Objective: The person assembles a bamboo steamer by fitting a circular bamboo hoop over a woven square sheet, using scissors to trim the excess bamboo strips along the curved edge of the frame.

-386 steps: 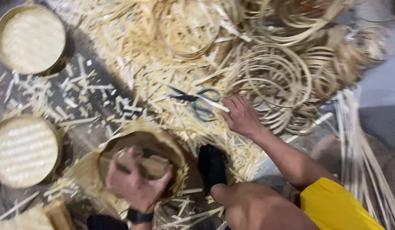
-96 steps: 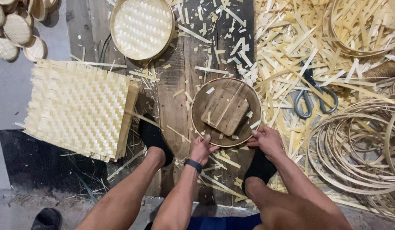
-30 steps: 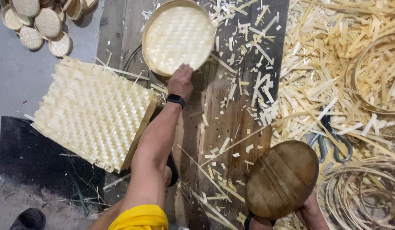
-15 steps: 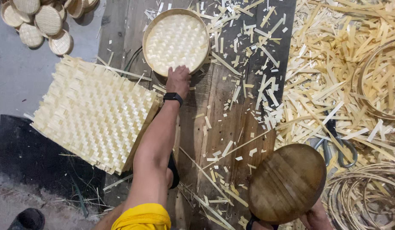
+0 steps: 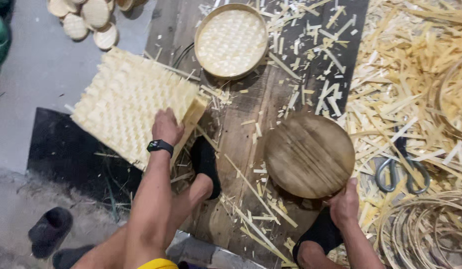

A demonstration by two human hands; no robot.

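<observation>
My left hand (image 5: 167, 126), with a black watch on the wrist, rests on the right edge of a stack of square woven bamboo mats (image 5: 128, 102). My right hand (image 5: 343, 204) grips the near edge of a round wooden disc (image 5: 309, 154) that lies on the dark wooden board (image 5: 241, 149). A round woven bamboo tray (image 5: 232, 40) with a rim sits farther up the board, apart from both hands.
Scissors (image 5: 401, 167) lie among bamboo strips at the right. Coiled bamboo hoops (image 5: 425, 229) sit at the lower right. Small woven discs (image 5: 89, 17) are piled at the top left. My black-socked feet (image 5: 206, 159) rest on the board. A dark slipper (image 5: 49, 229) lies at the lower left.
My left hand has left the round woven tray and come back onto the stack of mats. The wooden disc in my right hand has moved up and left over the board.
</observation>
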